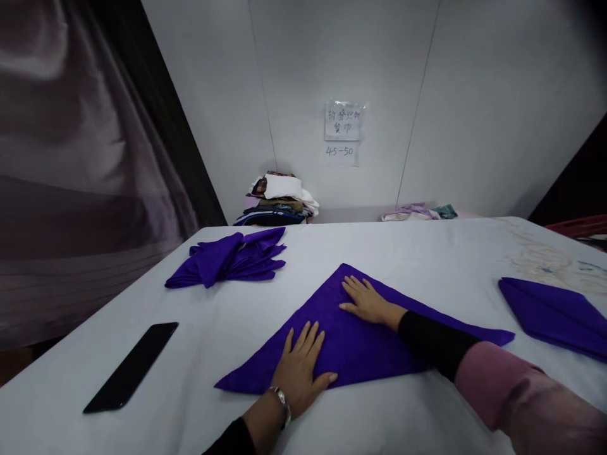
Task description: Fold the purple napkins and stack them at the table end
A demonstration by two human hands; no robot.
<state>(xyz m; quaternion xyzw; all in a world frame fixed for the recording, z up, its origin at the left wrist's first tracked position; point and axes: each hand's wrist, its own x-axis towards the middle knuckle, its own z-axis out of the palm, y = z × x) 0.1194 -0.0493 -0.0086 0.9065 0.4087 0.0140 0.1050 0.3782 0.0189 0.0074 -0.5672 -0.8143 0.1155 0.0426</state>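
Your left grip (pixel 300 374) is released: the hand lies flat, fingers spread on a purple cloth (pixel 344 354), with the thumb by its near hem. Your right grip (pixel 368 303) is likewise released, laid flat just below the cloth's peak. Neither one clasps anything.

The purple cloth lies spread as a broad triangle at the middle of the white-covered surface (pixel 379 420). Its peak points to the far edge; its long side faces the near edge, one tip towards the left edge and the other towards the right. Your right forearm, in a black cuff and a pink sleeve (pixel 496 379), passes over the cloth's right part. You wear a bracelet (pixel 281 399) on the left wrist.

Near the far left corner you have a loose purple bundle (pixel 227 259), with several layers showing. Along the left edge, well apart from your left grip, lies a flat black slab (pixel 131 366). By the right edge lies a folded purple piece (pixel 552 313), cut off by the view. A floral pattern (pixel 540 253) marks the cover near the far right corner.

Beyond the far edge sits a stack of folded clothes (pixel 279 205), below and left of a handwritten notice (pixel 342 123) on the wall (pixel 355 50).
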